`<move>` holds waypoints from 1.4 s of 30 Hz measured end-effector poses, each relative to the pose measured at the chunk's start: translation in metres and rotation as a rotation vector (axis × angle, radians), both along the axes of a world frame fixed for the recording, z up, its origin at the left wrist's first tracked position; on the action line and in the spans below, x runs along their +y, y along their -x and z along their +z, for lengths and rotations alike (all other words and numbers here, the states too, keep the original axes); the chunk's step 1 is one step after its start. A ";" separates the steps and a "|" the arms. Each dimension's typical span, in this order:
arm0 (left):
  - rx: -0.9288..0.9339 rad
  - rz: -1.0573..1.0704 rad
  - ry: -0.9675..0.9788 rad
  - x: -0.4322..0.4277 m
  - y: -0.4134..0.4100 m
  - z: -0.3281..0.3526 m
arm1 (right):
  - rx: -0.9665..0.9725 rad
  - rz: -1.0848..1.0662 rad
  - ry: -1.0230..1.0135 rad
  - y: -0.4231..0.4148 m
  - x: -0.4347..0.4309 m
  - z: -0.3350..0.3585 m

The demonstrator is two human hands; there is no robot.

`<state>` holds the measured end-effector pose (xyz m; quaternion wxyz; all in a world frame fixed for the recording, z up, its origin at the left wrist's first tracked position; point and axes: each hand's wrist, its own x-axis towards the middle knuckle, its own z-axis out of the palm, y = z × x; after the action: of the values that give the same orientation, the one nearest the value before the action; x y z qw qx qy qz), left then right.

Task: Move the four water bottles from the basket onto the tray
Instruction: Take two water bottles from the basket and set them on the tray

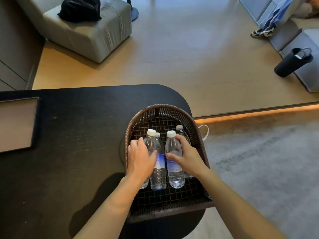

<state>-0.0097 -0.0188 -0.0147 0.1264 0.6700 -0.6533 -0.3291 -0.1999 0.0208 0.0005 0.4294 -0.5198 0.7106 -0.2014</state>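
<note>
A dark woven basket stands at the right end of the black table. Several clear water bottles with white caps lie inside it. My left hand wraps around the leftmost bottle. A second bottle with a blue label lies right beside it. My right hand grips the third bottle. A fourth bottle lies at the right, mostly hidden behind my right hand. The tray, flat with a dark raised rim, sits at the table's far left edge, partly cut off.
Beyond the table is a wooden floor with a grey ottoman carrying a black bag. A dark bottle lies on grey cushions at the right. A grey carpet lies right of the table.
</note>
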 end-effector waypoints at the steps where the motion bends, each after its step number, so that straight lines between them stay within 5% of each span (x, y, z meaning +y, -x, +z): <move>1: 0.022 -0.016 0.023 0.009 -0.007 0.004 | -0.013 -0.018 0.030 -0.002 0.011 0.003; 21: 0.495 -0.065 0.395 0.128 -0.113 0.110 | 0.096 -0.200 0.617 -0.112 0.139 0.091; 30: 0.367 0.061 0.501 0.149 -0.214 0.136 | -0.084 -0.086 0.535 -0.206 0.128 0.120; 42: 0.208 0.336 0.375 0.118 -0.365 0.121 | -0.035 0.073 0.477 -0.346 0.055 0.106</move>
<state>0.3555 0.0990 0.1067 0.3675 0.6967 -0.5659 -0.2437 0.1462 0.0754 0.1060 0.3139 -0.6282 0.6161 -0.3567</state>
